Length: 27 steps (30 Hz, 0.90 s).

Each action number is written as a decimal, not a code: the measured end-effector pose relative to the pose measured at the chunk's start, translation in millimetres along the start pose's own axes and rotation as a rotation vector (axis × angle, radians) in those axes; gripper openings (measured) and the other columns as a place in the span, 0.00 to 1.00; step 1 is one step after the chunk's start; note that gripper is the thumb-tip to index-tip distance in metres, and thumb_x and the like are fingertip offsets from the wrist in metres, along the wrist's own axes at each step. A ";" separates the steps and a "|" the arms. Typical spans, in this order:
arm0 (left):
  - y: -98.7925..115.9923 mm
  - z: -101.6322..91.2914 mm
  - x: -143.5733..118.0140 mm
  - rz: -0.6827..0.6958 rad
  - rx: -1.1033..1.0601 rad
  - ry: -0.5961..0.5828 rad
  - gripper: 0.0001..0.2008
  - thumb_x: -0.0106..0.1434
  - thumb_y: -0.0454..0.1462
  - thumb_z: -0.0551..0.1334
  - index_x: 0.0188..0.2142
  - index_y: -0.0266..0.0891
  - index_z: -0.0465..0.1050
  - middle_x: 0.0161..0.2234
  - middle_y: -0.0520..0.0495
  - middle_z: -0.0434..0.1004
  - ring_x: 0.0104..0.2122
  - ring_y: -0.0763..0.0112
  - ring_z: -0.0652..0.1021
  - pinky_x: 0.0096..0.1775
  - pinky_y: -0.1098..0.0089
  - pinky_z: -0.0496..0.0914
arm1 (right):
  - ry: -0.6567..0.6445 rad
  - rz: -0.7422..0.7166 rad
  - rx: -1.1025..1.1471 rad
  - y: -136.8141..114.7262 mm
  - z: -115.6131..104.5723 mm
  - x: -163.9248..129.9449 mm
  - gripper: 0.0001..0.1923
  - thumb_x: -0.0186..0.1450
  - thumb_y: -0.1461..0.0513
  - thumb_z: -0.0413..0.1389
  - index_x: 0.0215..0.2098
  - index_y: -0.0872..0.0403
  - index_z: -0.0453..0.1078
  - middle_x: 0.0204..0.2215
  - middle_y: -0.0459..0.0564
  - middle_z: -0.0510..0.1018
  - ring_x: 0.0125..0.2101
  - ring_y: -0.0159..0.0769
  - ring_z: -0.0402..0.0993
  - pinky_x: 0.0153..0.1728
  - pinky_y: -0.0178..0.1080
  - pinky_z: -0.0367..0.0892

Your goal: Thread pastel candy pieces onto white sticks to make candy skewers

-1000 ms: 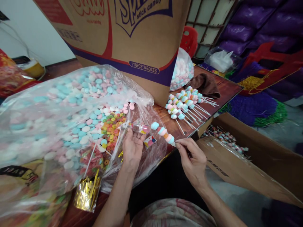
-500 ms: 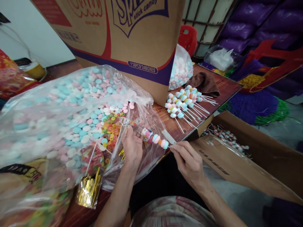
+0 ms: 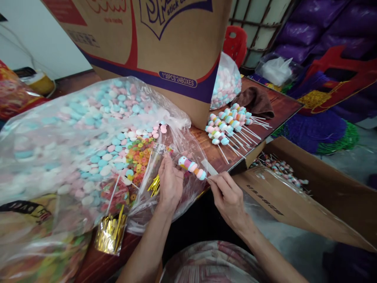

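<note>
My right hand [image 3: 228, 196] pinches the white stick of a marshmallow skewer [image 3: 193, 168], its pink, white and blue candies pointing left. My left hand [image 3: 171, 181] is closed on a clear printed wrapper [image 3: 165, 148], with the skewer's far end in or against it. How far the skewer sits inside the wrapper I cannot tell. Under the hands lies a large clear plastic bag [image 3: 188, 196]. Gold twist ties [image 3: 154, 185] lie beside my left wrist. To the left are ring gummies [image 3: 138, 157] and pastel marshmallows [image 3: 108, 157].
Finished-looking skewers [image 3: 229, 122] lie in a pile at the right of the table, near a brown cloth [image 3: 256, 101]. A big carton [image 3: 135, 51] stands behind. An open cardboard box [image 3: 265, 192] with wrapped candies [image 3: 282, 169] is at the right. A gold tie packet [image 3: 110, 232] lies front left.
My right hand and the skewer have shifted slightly left toward my left hand. My left hand has moved slightly right, still with the wrapper.
</note>
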State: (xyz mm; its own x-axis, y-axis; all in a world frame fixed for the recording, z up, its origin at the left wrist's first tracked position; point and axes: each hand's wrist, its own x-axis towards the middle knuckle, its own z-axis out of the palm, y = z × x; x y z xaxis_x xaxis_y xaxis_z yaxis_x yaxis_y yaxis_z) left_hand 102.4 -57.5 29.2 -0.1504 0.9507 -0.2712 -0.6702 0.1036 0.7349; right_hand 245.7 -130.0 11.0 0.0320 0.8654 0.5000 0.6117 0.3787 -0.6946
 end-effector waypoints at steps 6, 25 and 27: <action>-4.4 5.1 -8.0 0.007 0.066 -0.034 0.15 0.69 0.47 0.60 0.37 0.37 0.75 0.37 0.44 0.83 0.38 0.67 0.82 0.41 0.69 0.74 | -0.036 0.094 0.120 -11.3 12.3 -4.6 0.09 0.71 0.67 0.52 0.36 0.55 0.74 0.29 0.49 0.70 0.30 0.33 0.69 0.35 0.36 0.68; -4.4 1.6 -6.9 -0.154 -0.047 -0.121 0.14 0.63 0.45 0.67 0.31 0.37 0.73 0.32 0.47 0.78 0.39 0.66 0.82 0.41 0.69 0.75 | -0.108 0.521 0.516 -16.3 13.1 5.6 0.10 0.68 0.60 0.56 0.29 0.55 0.72 0.23 0.44 0.69 0.23 0.28 0.62 0.26 0.33 0.60; -3.1 1.1 -5.7 -0.181 -0.064 -0.101 0.14 0.63 0.44 0.68 0.29 0.36 0.72 0.32 0.46 0.78 0.40 0.65 0.82 0.43 0.68 0.75 | -0.098 0.282 0.279 -14.6 9.6 2.3 0.10 0.71 0.64 0.53 0.32 0.54 0.72 0.26 0.46 0.70 0.29 0.31 0.67 0.32 0.34 0.64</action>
State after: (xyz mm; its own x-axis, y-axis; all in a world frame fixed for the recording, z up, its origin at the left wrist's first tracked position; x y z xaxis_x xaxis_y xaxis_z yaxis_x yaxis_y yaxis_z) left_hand 106.1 -62.8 29.1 0.0484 0.9430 -0.3292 -0.7252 0.2598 0.6377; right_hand 229.3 -130.4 17.3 0.0840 0.9702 0.2272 0.3516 0.1845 -0.9178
